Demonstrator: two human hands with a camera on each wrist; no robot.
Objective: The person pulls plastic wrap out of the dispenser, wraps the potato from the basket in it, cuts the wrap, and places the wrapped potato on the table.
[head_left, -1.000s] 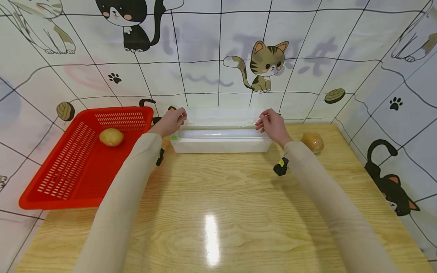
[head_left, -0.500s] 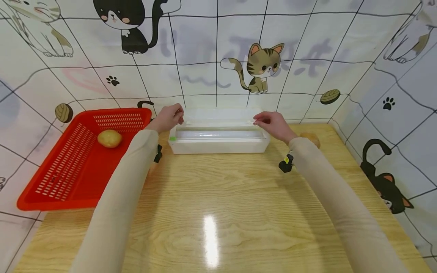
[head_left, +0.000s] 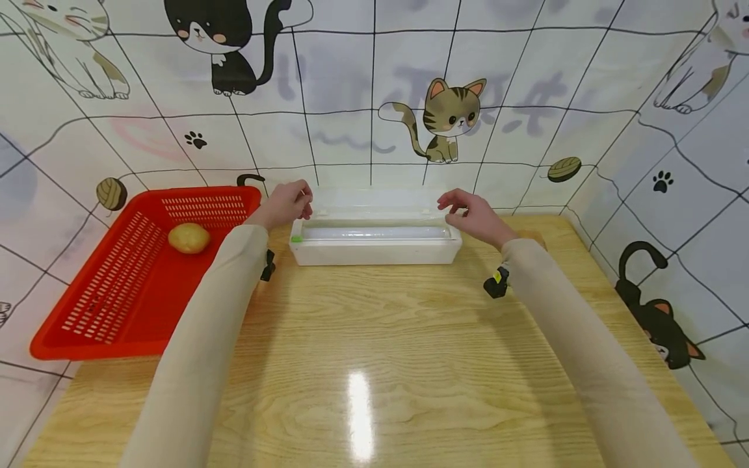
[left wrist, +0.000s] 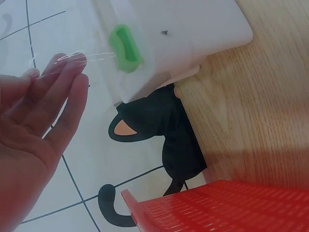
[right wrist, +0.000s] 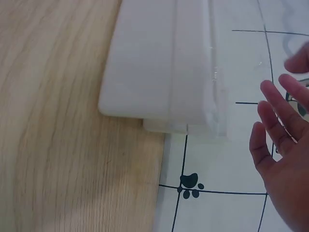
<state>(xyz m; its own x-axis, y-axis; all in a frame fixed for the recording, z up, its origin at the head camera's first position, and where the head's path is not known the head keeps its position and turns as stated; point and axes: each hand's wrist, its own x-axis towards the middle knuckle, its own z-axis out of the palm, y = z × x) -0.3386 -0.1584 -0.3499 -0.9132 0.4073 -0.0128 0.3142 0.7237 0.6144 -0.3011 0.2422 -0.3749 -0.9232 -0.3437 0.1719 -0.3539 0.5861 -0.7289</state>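
Observation:
A white cling film dispenser (head_left: pixel 374 253) stands at the far edge of the table, its clear lid (head_left: pixel 374 197) raised at the back and a film roll (head_left: pixel 374 233) inside. My left hand (head_left: pixel 287 205) is above its left end. In the left wrist view, thumb and fingers pinch a thin edge of cling film (left wrist: pixel 94 57) beside the dispenser's green slider (left wrist: pixel 126 48). Over the right end, my right hand (head_left: pixel 475 218) has its fingers spread, with nothing visible between them; the right wrist view shows this hand (right wrist: pixel 289 150) apart from the box.
A red basket (head_left: pixel 134 318) with a potato (head_left: pixel 189 238) in it stands at the left. Behind the right sleeve, a brownish wrapped item (head_left: pixel 535 238) is mostly hidden. A cat-patterned sheet (head_left: pixel 345 78) rises right behind the table's far edge.
My right hand has let go, opened its fingers and shifted slightly right, covering more of the wrapped item. The left hand has moved slightly left. The film over the box is less visible.

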